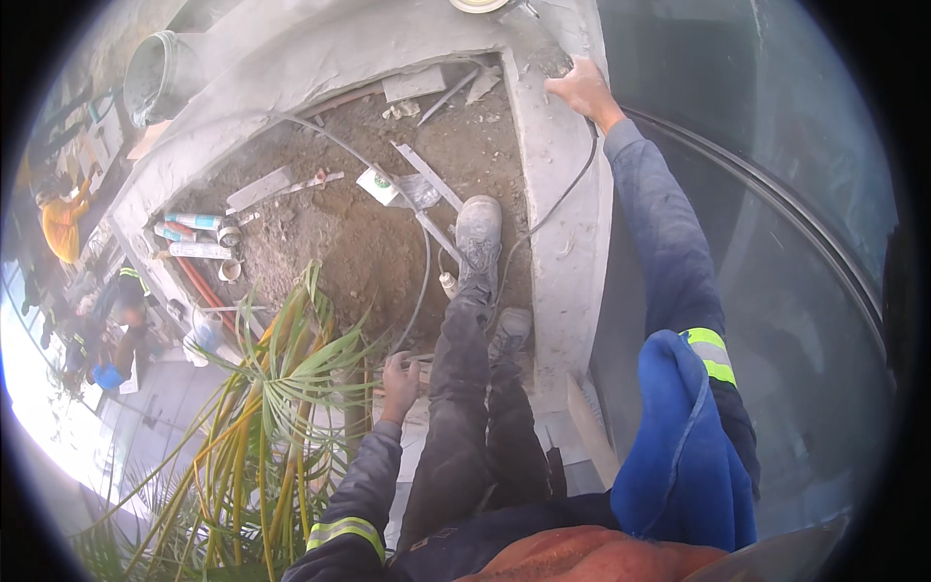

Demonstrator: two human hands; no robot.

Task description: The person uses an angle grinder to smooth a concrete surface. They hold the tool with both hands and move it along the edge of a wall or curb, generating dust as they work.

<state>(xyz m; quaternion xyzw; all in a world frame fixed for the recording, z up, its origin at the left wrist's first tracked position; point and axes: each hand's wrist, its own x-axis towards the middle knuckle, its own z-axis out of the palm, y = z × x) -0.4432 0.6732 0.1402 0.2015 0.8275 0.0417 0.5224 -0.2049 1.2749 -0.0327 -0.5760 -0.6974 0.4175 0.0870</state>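
My right hand (587,93) is at the top of the rough grey concrete wall (567,209), fingers curled and thumb to the left. A blurred grey patch lies by its fingertips, and what they close on is not clear. Near the green palm plant (315,364), my left hand (399,388) hangs low with its fingers bent. Whatever is in it, if anything, is hidden. One dusty boot (479,233) stands on the soil (339,238) inside the walled bed; the other boot (511,330) is behind it. A grey conduit (373,165) runs across the soil.
Tubes (199,249) lie at the bed's left, with wood strips (260,189) and a white packet (378,186) on the soil. A cable (562,192) crosses the right wall. Dark glass (737,242) stands to the right. A bucket (150,82) and a person in orange (62,228) are far left.
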